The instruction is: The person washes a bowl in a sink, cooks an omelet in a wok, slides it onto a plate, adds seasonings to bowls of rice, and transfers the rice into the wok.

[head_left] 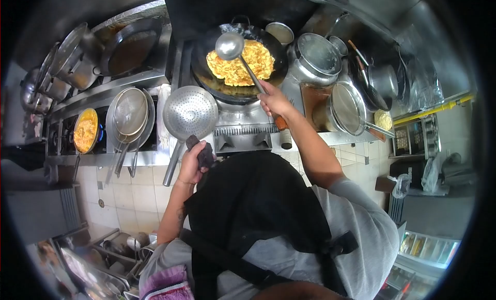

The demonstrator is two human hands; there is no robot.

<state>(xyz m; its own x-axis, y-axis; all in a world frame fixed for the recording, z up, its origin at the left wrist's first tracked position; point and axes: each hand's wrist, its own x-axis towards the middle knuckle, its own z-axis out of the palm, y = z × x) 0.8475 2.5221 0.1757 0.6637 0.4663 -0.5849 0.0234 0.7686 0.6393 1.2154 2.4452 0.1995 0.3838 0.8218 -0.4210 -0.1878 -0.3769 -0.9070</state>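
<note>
A large wok (pixel 204 78) sits on the stove with a round, browned egg omelette (pixel 261 60) in it. My right hand (pixel 274 99) is closed around the handle of a metal ladle (pixel 230 45), whose bowl is over the left part of the omelette; whether it touches cannot be seen. My left hand (pixel 191 166) is closed on a dark, bunched cloth (pixel 205 154) near the stove's front edge. Just beside that hand lies a perforated strainer (pixel 190 111), its handle pointing toward me.
At left, a small pan (pixel 86 130) of yellow food stands over a blue flame, near mesh strainers (pixel 132 111). Another wok (pixel 129 49) is behind. To the right are a lidded pot (pixel 319 54), a mesh sieve (pixel 349 108) and a yellow pipe (pixel 434 109).
</note>
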